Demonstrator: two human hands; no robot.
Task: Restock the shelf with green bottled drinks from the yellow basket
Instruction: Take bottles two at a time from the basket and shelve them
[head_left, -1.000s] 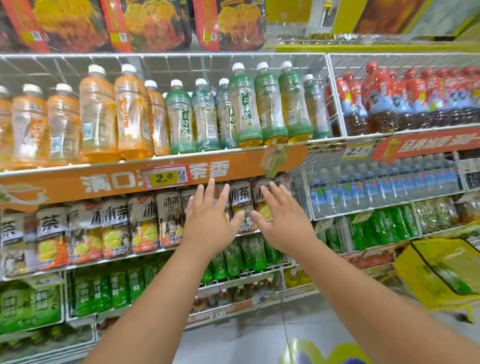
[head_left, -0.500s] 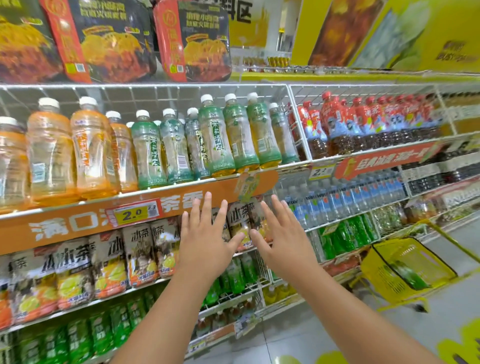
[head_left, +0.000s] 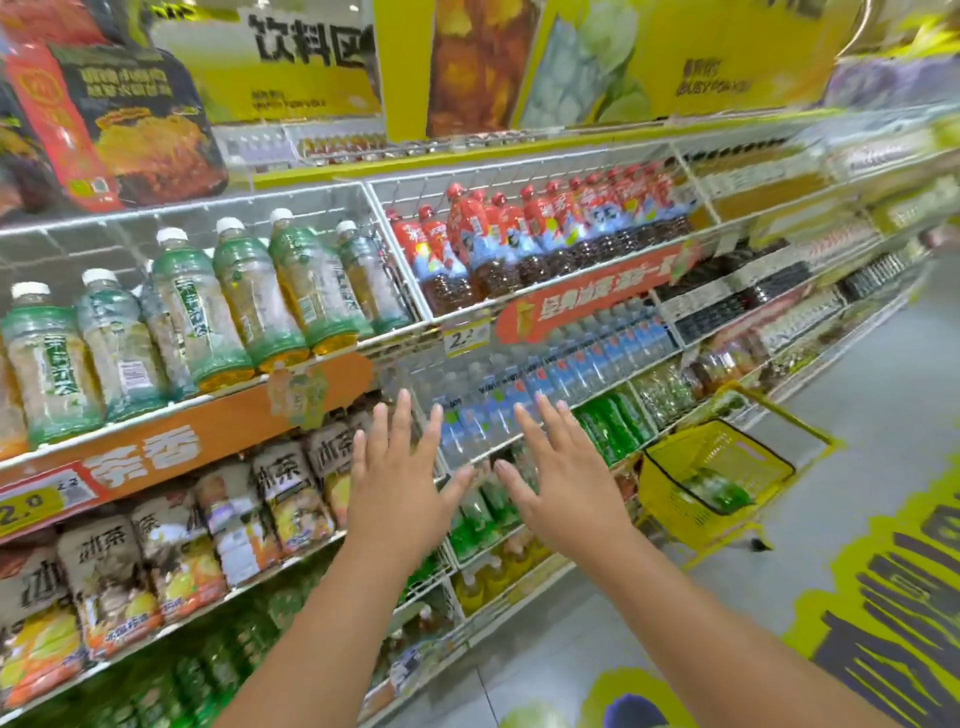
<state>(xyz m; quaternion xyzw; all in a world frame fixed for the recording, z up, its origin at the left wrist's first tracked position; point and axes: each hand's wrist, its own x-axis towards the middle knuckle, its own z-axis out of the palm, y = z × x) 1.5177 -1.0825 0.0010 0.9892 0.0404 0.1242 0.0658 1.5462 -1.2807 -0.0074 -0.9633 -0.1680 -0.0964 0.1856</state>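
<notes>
Both arms reach out in front of the white wire shelf rack (head_left: 405, 306), hands raised side by side in mid-air. The left hand (head_left: 402, 486) has its fingers spread and straight, back toward us, and holds nothing. The right hand (head_left: 563, 483) is the same: fingers fanned, empty, its thumb close to the left thumb without touching.

Up on the left part of the rack stand the green-labelled clear plastic bottles with white caps (head_left: 234, 301), in a row above an orange price strip (head_left: 171, 447). To their right, past a wire divider, are the red-capped dark drink bottles (head_left: 498, 249), and below those a row of clear water bottles with blue labels (head_left: 545, 384).

The yellow plastic basket (head_left: 691, 506) sits on the floor, far right of the hands and well apart from them. One green bottle (head_left: 717, 491) lies inside it. The whole view is blurred.
</notes>
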